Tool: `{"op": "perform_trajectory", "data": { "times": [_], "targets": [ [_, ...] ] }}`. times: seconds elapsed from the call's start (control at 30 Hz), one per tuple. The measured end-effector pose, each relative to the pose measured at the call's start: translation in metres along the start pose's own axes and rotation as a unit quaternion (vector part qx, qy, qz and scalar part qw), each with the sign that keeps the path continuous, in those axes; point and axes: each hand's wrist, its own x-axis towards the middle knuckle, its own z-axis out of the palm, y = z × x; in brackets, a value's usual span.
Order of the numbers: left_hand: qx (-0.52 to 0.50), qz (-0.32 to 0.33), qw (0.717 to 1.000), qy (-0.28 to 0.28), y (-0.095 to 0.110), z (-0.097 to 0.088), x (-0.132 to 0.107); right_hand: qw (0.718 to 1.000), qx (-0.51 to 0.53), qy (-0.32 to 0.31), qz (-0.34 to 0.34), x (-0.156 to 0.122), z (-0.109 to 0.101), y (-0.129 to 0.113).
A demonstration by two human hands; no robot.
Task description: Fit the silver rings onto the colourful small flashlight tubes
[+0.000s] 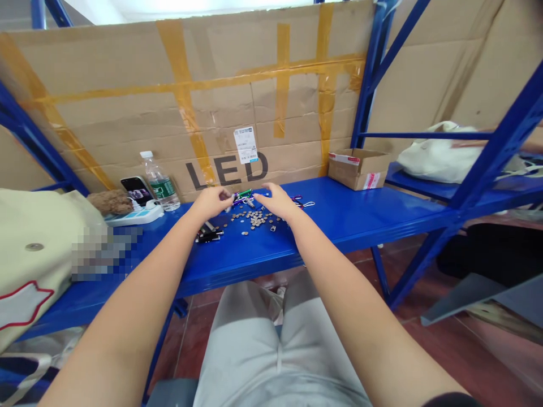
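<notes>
Both my arms reach out over a blue metal shelf (339,220). My left hand (212,201) is curled closed at the far side of the shelf, next to small green and purple keychain torches (243,195); what its fingers pinch is too small to make out. My right hand (276,202) rests palm down, fingers bent, beside the same torches and over a scatter of several small round button cells (253,218). Black torch bodies (208,234) lie just in front of my left wrist.
A big cardboard sheet marked LED (229,169) backs the shelf. At the left stand a water bottle (160,182), a phone (136,190), a white scale (134,215) and a cream bag (34,254). An open small carton (358,167) sits at the right, with blue rack posts (487,164) beyond.
</notes>
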Motion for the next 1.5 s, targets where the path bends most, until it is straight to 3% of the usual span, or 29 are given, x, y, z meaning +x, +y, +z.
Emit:
{"op": "perform_trajectory", "data": {
  "times": [0.1,0.2,0.3,0.43,0.63,0.73,0.8,0.87,0.97,1.03,1.5],
  "targets": [
    [-0.22,0.025,0.974,0.036,0.026,0.008,-0.005,0.995,-0.017,-0.055,-0.081,-0.003,0.0,-0.001],
    [-0.31,0.07,0.948,0.009,0.042,0.021,-0.01,0.987,-0.067,-0.094,-0.113,-0.003,-0.002,-0.002],
    [-0.233,0.114,0.966,-0.009,0.042,0.026,-0.016,0.98,-0.149,-0.084,-0.101,-0.002,-0.003,-0.001],
    [-0.106,0.186,0.971,-0.108,0.031,0.02,-0.026,0.967,-0.226,-0.077,-0.091,0.001,-0.004,0.003],
    [-0.069,0.167,0.967,-0.178,0.031,0.016,-0.031,0.961,-0.245,-0.092,-0.086,0.002,-0.001,0.006],
    [-0.067,0.166,0.967,-0.182,0.033,0.019,-0.03,0.961,-0.246,-0.093,-0.09,0.002,-0.001,0.006],
    [-0.074,0.171,0.973,-0.137,0.033,0.019,-0.029,0.96,-0.248,-0.091,-0.091,0.002,-0.001,0.006],
    [-0.098,0.181,0.978,-0.04,0.033,0.019,-0.029,0.961,-0.247,-0.093,-0.088,0.002,-0.001,0.006],
    [-0.132,0.211,0.963,0.107,0.033,0.017,-0.029,0.967,-0.209,-0.104,-0.098,0.001,-0.001,0.006],
    [-0.138,0.232,0.952,0.147,0.034,0.016,-0.03,0.972,-0.169,-0.117,-0.115,0.0,-0.002,0.005],
    [-0.119,0.243,0.948,0.166,0.03,0.011,-0.028,0.981,0.008,-0.181,-0.077,-0.005,-0.002,0.003]
  ]
}}
